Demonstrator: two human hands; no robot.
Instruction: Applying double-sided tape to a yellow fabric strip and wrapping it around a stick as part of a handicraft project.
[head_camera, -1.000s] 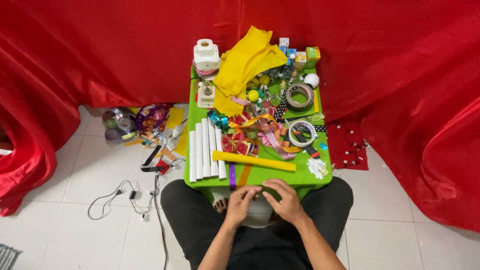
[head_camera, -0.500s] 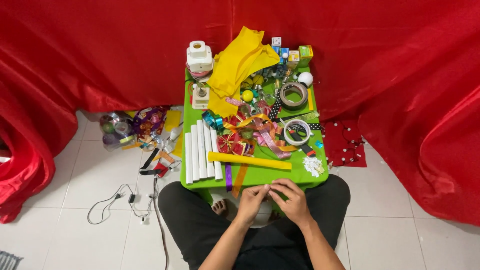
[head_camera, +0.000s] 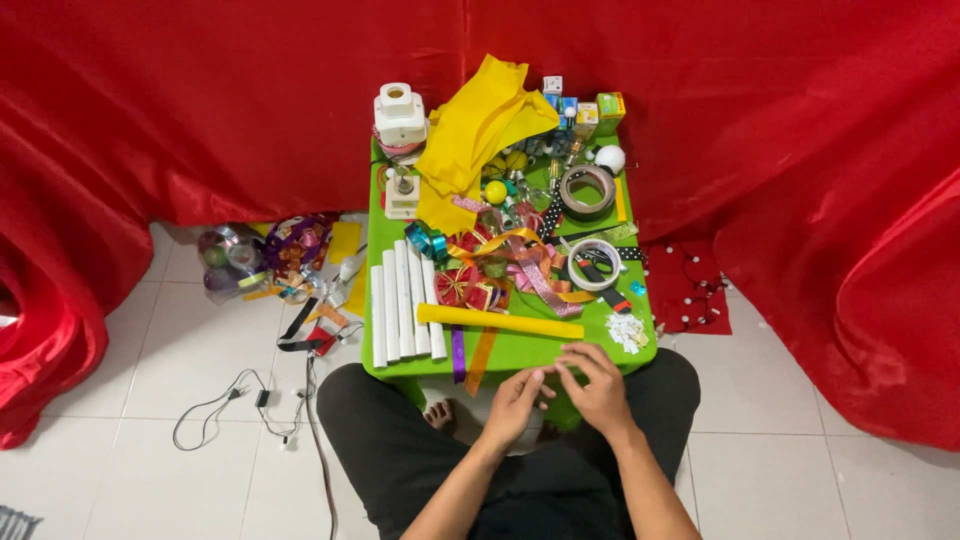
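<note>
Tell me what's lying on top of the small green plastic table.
On the green table: white tubes, a yellow paper roll, ribbons, tape rolls and folded yellow cloth, which hides whatever lies beneath.

1. The yellow paper roll (head_camera: 498, 321) is long and thin. It lies flat across the near part of the green table (head_camera: 600, 350), just past both hands.
2. The small white pile (head_camera: 627, 330) sits just beyond the right hand (head_camera: 598, 390).

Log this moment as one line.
left hand: at table edge, fingertips meeting right | right hand: same, held object unclear | nearest: yellow roll on green table
</note>
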